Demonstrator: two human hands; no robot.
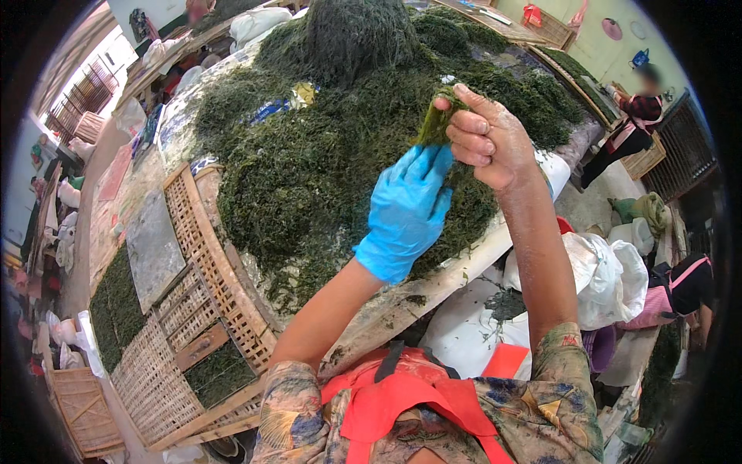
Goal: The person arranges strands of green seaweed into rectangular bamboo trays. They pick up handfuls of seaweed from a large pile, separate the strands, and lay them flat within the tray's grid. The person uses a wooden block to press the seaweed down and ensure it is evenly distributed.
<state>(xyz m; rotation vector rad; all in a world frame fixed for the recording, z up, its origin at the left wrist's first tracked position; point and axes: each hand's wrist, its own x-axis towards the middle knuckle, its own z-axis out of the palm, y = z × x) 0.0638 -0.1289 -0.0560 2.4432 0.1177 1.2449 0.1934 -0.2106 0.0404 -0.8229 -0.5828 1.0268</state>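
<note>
A bare right hand, my right hand (487, 130), pinches a small flattened bunch of green seaweed (433, 124) between thumb and forefinger, its other fingers curled. My left hand (406, 209), in a blue disposable glove, has its fingertips at the bunch's lower end; whether they grip it is hidden. Both hands are above a wide heap of dark green stringy seaweed (301, 156) on a worktable. A taller, darker mound of seaweed (362, 40) rises at the back. A blue and yellow wrapper (303, 94) lies on the heap.
At left is a woven bamboo rack (156, 371) with sheets of seaweed and a grey flat plate (155, 249). The table's pale edge (400, 307) runs before me. White sacks (603, 278) stand at right. A co-worker (637, 110) stands at another rack, upper right; another person is at far right.
</note>
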